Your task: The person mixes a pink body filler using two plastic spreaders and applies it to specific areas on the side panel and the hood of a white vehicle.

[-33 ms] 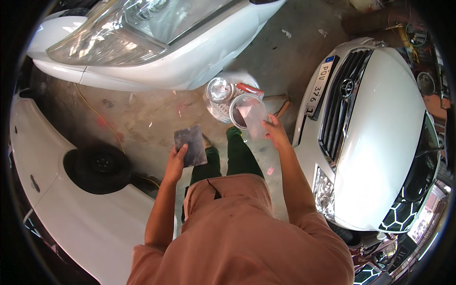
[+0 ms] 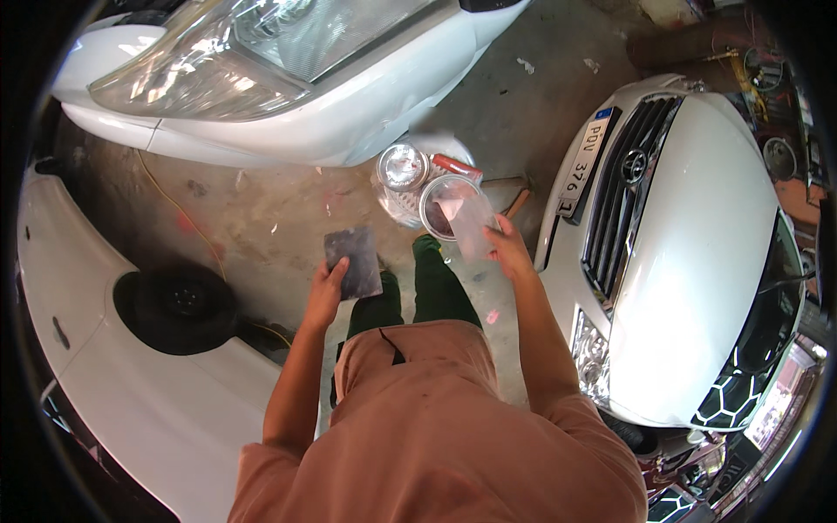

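Note:
My left hand [image 2: 328, 286] grips a dark grey, flat rectangular plate [image 2: 356, 263] by its left edge, thumb on top. In my right hand [image 2: 508, 247] is a pale, translucent flat plastic spreader [image 2: 473, 228], pinched at its right side. The spreader overlaps the right side of an open round tub [image 2: 427, 209] with dark contents; whether they touch I cannot tell. Beside that tub stand a round metal can [image 2: 403, 166] with a shiny top and a red tube [image 2: 457, 166]. All sit by a plastic-covered round base [image 2: 390, 197], partly hidden.
A white car front with a large headlight [image 2: 209, 83] lies ahead. Another white car [image 2: 697, 235] stands close on my right, and a white body panel with a wheel [image 2: 183, 298] on my left. A yellow cord [image 2: 179, 209] crosses the concrete floor. A wooden-handled tool [image 2: 518, 203] lies past the tub.
My left hand and the grey plate have risen slightly in the picture. My right hand and the spreader have barely shifted, and the whole view has moved a little.

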Motion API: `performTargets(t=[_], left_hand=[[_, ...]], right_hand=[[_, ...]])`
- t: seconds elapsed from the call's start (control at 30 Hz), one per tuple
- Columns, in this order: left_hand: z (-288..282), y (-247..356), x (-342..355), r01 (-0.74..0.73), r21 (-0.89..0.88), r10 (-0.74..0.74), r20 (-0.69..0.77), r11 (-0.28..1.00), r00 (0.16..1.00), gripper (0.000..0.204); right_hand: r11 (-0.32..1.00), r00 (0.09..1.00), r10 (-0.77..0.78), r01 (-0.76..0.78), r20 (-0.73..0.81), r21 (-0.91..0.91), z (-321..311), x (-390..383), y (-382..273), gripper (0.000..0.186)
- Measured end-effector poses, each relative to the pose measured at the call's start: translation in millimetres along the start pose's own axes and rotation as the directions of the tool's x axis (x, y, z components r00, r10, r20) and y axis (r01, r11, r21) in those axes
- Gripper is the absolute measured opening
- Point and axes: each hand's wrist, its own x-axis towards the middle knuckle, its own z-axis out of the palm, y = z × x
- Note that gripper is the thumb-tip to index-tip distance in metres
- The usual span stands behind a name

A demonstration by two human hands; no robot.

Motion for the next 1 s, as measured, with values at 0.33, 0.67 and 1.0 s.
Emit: performTargets(t=[0.33,0.67,1.0], left_hand=[[120.5,-34.7,122.6,-0.061,0.27,0.04,0.082,0.961,0.996,0.066],[187.6,-15.0,126.9,-0.043,-0.035,0.052,0.298,0.998,0.953,0.07],[171.3,50.3,33.0,-0.143,-0.395,0.259,0.258,0.908,0.931,0.041]], right_hand=[[0.955,0.998,-0.049,0.055,0.029,-0.291,-31.4,-107.1,-103.3,0.045],[0.722,0.963,-0.233,0.265,0.136,-0.639,-24.5,-136.1,-150.6,0.041],[-0.223,0.721,-0.343,0.56,0.602,-0.798,41.8,-191.4,-223.6,0.05]])
